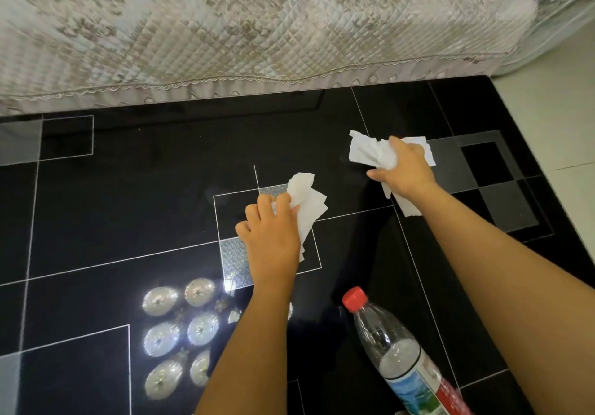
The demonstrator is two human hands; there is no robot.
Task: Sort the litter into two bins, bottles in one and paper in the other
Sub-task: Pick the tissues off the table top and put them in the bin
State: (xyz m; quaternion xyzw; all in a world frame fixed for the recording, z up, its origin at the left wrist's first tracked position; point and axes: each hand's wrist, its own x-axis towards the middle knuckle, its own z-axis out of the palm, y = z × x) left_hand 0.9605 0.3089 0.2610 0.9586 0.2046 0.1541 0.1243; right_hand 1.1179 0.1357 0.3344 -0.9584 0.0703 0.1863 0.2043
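Bottle: clear plastic bottle (401,355) with a red cap lies at the lower right of the frame, nearest the camera, cap pointing up-frame; it rests on the black counter (128,215) between the 2 forearms, untouched, probably left for a later trip because both hands are busy with paper.
Bottle label: a blue, white and red wrap circles the lower body; red characters run along it but are too blurred to read, and no brand can be made out.
Left hand: left hand (273,237), at the centre of the frame, has its fingers curled and clamped on a crumpled white paper (307,202), bunching it off the counter so it can be lifted in 1 piece.
Right hand: right hand (404,170), at the upper right of centre, has its fingers closed round a second white paper (370,150); torn ends stick out above and below the fist.
Why both hold paper: my judgement is that the person gathers the 2 papers together since they go to the same bin.
Bins: neither bin shows in this view, so which way the papers must travel cannot be told.
Counter: glossy black glass with thin white lines and grey squares; a ceiling lamp mirrors in it at the lower left.
Background: quilted floral cover (257,28) drapes along the top of the frame.
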